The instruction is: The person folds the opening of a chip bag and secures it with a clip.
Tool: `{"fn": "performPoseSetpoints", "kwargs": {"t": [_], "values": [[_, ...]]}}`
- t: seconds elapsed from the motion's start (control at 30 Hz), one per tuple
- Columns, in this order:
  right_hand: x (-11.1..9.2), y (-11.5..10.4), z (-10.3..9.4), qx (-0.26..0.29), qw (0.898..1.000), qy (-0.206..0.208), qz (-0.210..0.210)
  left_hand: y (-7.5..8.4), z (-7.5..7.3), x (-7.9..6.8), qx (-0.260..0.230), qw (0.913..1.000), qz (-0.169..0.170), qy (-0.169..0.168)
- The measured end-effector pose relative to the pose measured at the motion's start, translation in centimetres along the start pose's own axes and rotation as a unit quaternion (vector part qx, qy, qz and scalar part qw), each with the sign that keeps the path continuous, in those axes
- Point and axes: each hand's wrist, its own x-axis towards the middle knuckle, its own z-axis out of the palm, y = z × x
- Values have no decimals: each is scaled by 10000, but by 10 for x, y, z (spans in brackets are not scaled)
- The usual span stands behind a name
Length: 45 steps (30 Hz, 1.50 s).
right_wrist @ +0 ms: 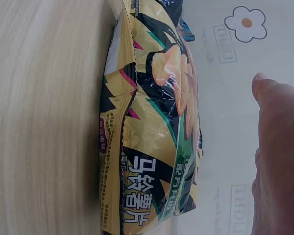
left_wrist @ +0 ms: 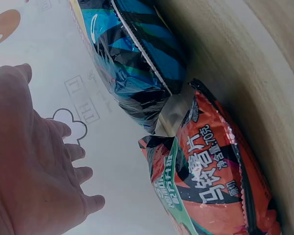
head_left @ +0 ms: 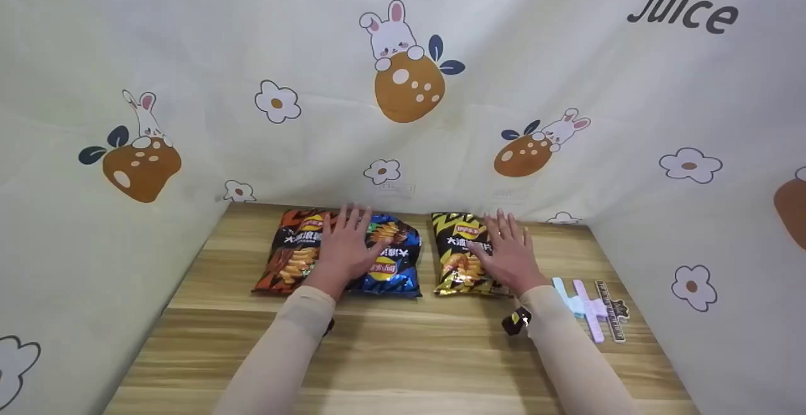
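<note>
On table [head_left: 409,352], red bag [head_left: 291,262], upside-down blue bag [head_left: 393,252], yellow bag [head_left: 456,260], lengthwise toward backdrop [head_left: 327,144], left fingers [head_left: 353,218], right fingers [head_left: 504,226] spread

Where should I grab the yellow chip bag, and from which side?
Probably pinch the yellow chip bag by its crimped near edge, coming from the near side: the bag lies flat, its middle looks puffed, and that edge is thin.
</note>
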Motion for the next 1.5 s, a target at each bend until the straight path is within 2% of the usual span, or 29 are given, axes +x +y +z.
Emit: {"fn": "performPoseSetpoints", "kwargs": {"t": [0.27,0.37,0.53,0.63,0.73,0.87,0.93,1.03,1.1,1.2,1.27,1.33,1.4,1.5], "values": [[1,1,2,-27,10000,43,-52,0,1,2,4,10000,-14,-43],[2,3,2,-37,10000,52,-54,1,0,3,-98,9999,127,50],[2,4,0,73,9992,399,-53,7,-2,6,-769,9935,584,602],[1,3,-1,242,9979,603,-67,13,-4,6,-1347,9857,614,807],[-2,2,-3,428,9974,586,23,20,-5,3,-2087,9746,487,649],[-7,1,-6,1018,9931,341,480,29,-4,0,-3086,9505,286,217],[-9,2,-9,1402,9868,225,772,34,-2,0,-3491,9368,218,-33],[-11,3,-15,2032,9720,49,1176,43,0,1,-4011,9152,92,-378],[-12,5,-18,2351,9610,-38,1456,52,2,2,-4216,9053,58,-511],[-13,8,-22,2705,9434,-321,1891,66,7,6,-4344,8984,10,-645],[-12,10,-24,2745,9357,-554,2143,77,10,8,-4453,8920,-95,-777],[-12,12,-26,2698,9328,-779,2259,88,14,11,-4574,8839,-261,-944],[-11,14,-26,2848,9254,-920,2326,97,17,14,-4708,8743,-426,-1097],[-10,17,-26,3379,9048,-1141,2326,108,21,17,-4886,8598,-584,-1361]]}}
